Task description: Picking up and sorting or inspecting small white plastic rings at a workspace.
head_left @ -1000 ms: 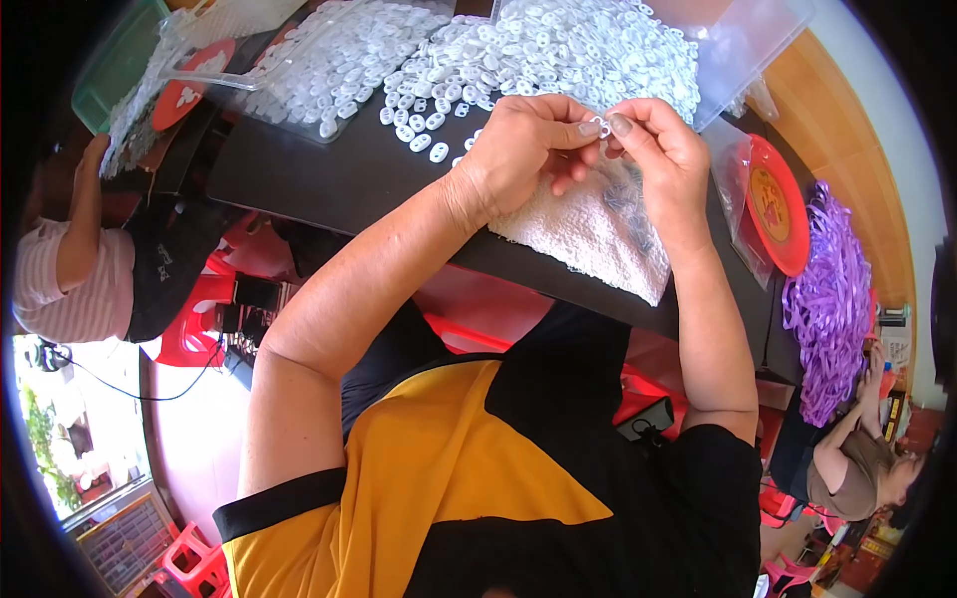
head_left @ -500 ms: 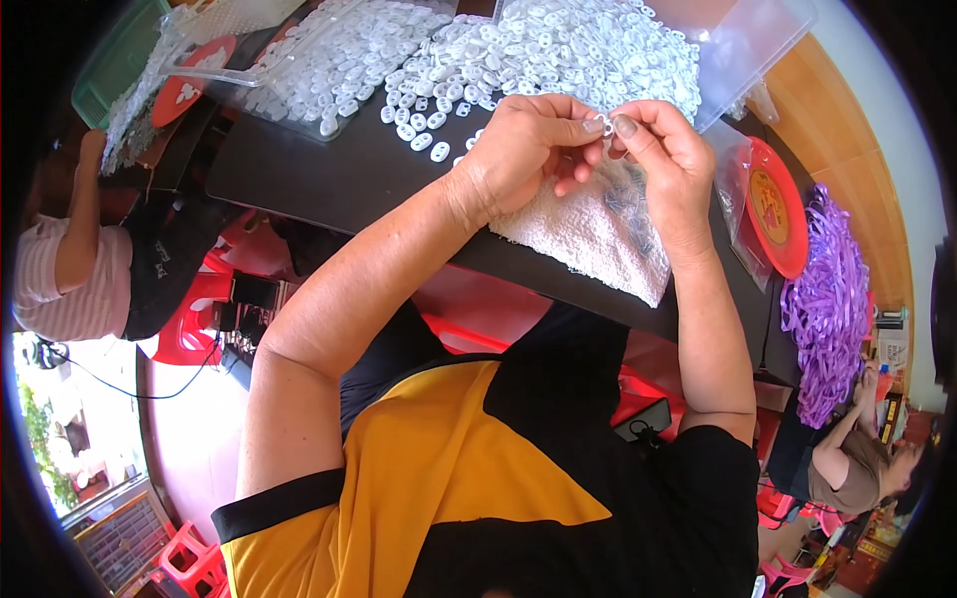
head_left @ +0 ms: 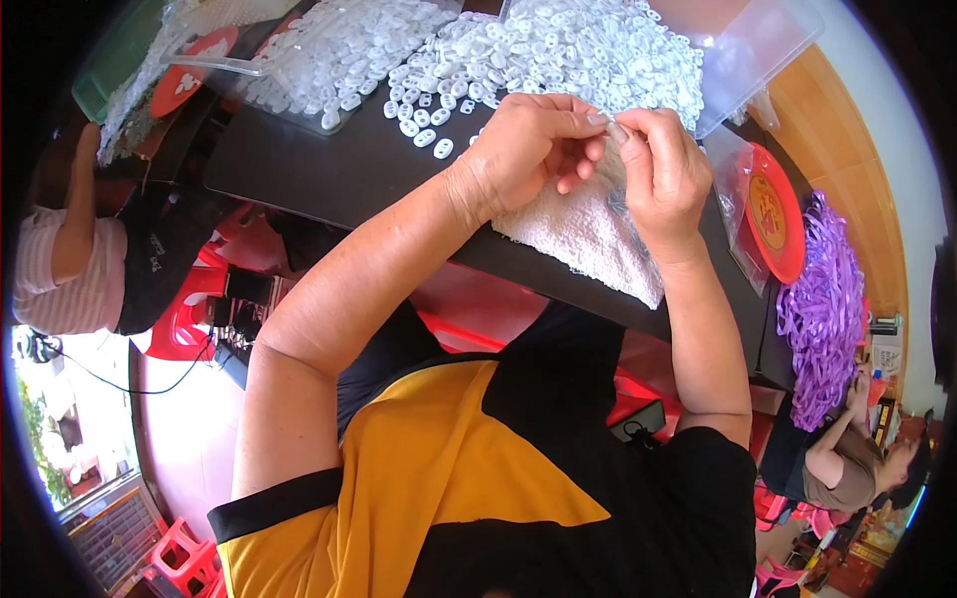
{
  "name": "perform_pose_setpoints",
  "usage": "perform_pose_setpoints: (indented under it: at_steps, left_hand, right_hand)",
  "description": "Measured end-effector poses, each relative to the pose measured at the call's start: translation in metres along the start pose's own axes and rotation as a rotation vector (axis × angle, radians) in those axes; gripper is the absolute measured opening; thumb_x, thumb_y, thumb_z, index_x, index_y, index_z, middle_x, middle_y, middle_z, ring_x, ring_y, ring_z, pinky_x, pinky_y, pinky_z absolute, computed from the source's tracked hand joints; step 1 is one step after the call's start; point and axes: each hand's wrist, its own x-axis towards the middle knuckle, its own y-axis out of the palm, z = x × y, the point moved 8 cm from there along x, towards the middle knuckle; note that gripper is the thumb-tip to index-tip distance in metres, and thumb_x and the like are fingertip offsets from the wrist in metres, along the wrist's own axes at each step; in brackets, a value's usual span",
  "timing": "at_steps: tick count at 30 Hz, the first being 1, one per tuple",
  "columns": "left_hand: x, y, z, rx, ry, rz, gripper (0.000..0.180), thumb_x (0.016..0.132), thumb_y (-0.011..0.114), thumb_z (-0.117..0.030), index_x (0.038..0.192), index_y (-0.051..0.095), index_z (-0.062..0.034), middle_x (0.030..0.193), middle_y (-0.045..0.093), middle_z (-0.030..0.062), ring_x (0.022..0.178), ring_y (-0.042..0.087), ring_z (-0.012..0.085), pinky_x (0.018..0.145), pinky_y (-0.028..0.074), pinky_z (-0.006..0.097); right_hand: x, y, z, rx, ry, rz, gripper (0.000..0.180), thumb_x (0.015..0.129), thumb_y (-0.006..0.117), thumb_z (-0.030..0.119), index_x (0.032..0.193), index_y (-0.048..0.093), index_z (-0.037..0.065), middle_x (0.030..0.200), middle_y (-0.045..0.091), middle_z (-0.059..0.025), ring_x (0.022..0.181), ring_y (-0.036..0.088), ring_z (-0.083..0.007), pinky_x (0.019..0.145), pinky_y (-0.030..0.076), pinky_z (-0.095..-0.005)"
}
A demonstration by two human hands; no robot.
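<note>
Over the far part of the dark table, my left hand point(head_left: 533, 145) and my right hand point(head_left: 666, 179) meet at the fingertips, thumbs and index fingers pinched together. Between them is a small white plastic piece point(head_left: 612, 121), mostly covered by the fingers, so its shape is hard to make out. My left hand's other fingers curl loosely. Beneath both hands lies a whitish towel point(head_left: 568, 234), partly hidden by them. Just beyond is a heap of small white oval plastic pieces with two holes point(head_left: 558, 55); several lie loose left of my left hand.
Clear plastic bins point(head_left: 763, 50) hold white pieces at the back. On the right are a red round plate point(head_left: 788, 234), a clear bag point(head_left: 733, 184) and purple ribbons point(head_left: 822, 309). One person point(head_left: 70, 259) is at the left, another point(head_left: 847, 463) at the far right.
My right hand has rolled inward, its fingers curling closer to the left fingertips. The white piece, showing as a small ring before, is now mostly covered. My left hand has hardly moved.
</note>
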Motion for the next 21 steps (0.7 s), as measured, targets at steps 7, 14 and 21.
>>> perform_pose_setpoints:
  at_steps: [7, 14, 21]
  left_hand:
    - [0.002, 0.002, 0.002, -0.028, -0.013, 0.064, 0.014, 0.093, 0.051, -0.011, 0.092, 0.056, 0.0027, 0.078, 0.061, 0.0094, 0.060, 0.058, 0.0156, 0.046, 0.041, 0.027]
    - [0.000, 0.002, 0.000, -0.015, -0.003, 0.041, 0.014, 0.092, 0.053, -0.011, 0.091, 0.057, 0.0025, 0.078, 0.061, 0.0091, 0.060, 0.058, 0.0150, 0.046, 0.041, 0.027]
    - [-0.001, 0.002, -0.003, 0.008, 0.024, 0.001, 0.014, 0.090, 0.058, -0.011, 0.090, 0.058, 0.0030, 0.076, 0.061, 0.0090, 0.058, 0.058, 0.0151, 0.045, 0.041, 0.027]
  right_hand:
    - [-0.006, 0.002, -0.016, 0.129, 0.210, -0.008, 0.006, 0.087, 0.062, 0.002, 0.092, 0.060, 0.003, 0.077, 0.064, -0.0089, 0.066, 0.064, -0.0217, 0.060, 0.050, -0.0304]
    - [-0.007, 0.003, -0.019, 0.151, 0.237, 0.004, 0.007, 0.087, 0.063, 0.001, 0.094, 0.059, 0.002, 0.078, 0.065, -0.0081, 0.068, 0.065, -0.0191, 0.062, 0.050, -0.0292]
    - [-0.015, 0.007, -0.037, 0.283, 0.391, 0.007, 0.006, 0.088, 0.063, 0.002, 0.093, 0.060, 0.001, 0.080, 0.066, -0.0063, 0.071, 0.063, -0.0143, 0.066, 0.050, -0.0267]
